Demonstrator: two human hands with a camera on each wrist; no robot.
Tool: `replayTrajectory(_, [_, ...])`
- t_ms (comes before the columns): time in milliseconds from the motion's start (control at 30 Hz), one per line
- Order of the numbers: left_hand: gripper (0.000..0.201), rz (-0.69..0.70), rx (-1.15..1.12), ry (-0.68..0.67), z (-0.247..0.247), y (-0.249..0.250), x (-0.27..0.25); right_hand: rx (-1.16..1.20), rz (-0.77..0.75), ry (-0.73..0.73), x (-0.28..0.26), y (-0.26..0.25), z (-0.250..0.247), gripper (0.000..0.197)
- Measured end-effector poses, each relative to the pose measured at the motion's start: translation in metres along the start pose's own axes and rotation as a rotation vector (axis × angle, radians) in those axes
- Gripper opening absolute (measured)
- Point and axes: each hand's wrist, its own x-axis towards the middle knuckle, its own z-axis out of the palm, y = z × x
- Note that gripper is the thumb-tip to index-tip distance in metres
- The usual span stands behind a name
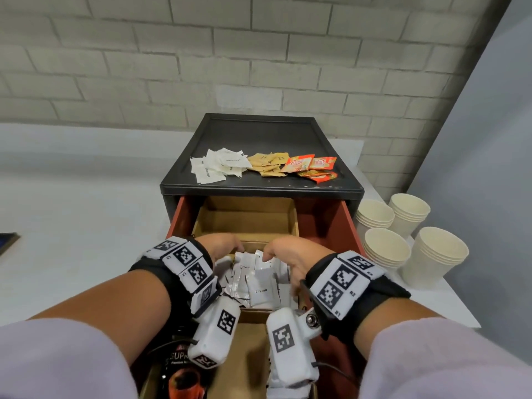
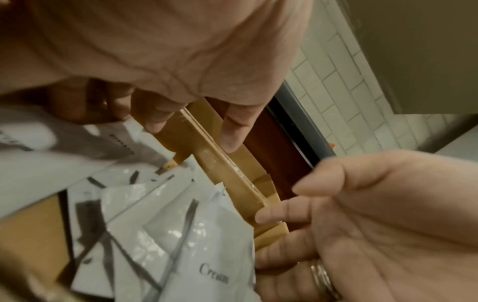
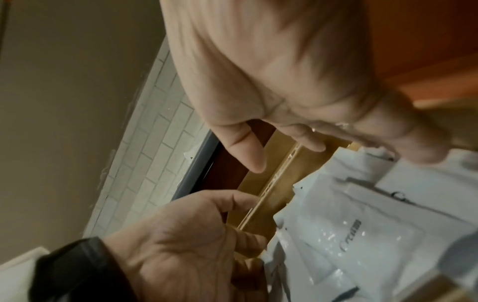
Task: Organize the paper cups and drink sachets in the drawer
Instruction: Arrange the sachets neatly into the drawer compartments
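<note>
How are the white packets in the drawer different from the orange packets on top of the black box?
The white packets are plain white with grey "Cream" lettering; the orange packets are bright orange-red with pictures. The white packets are crammed into a cardboard compartment in the drawer; the orange packets lie loose on the black box. Both hands are at the white packets; none is near the orange packets. Both are small flat sachets.

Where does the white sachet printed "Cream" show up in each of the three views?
Head: the Cream sachet lies lower centre, between both wrists, in the drawer's cardboard compartment.
Left wrist: Cream sachet at bottom centre, lettering at its lower edge.
Right wrist: Cream sachet at lower right, lettering running upward.
Shared landmark: the cardboard divider just beyond the sachets.
</note>
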Motion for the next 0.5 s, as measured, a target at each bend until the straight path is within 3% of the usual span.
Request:
replayTrajectory(167, [0.015,0.050,0.037,0.010,0.018,0.000,0.002,-0.057,0.043,0.015,0.003,0.008,-0.005,0.048])
replayTrajectory(267, [0.016,0.051,0.055,-0.017,0.035,-0.003,0.005,-0.182,0.054,0.039,0.008,0.017,-0.006,0.044])
replayTrajectory(500, [0.030,0.096,0.050,-0.061,0.054,-0.008,0.010,-0.228,0.058,0.040,0.018,0.036,-0.012,0.040])
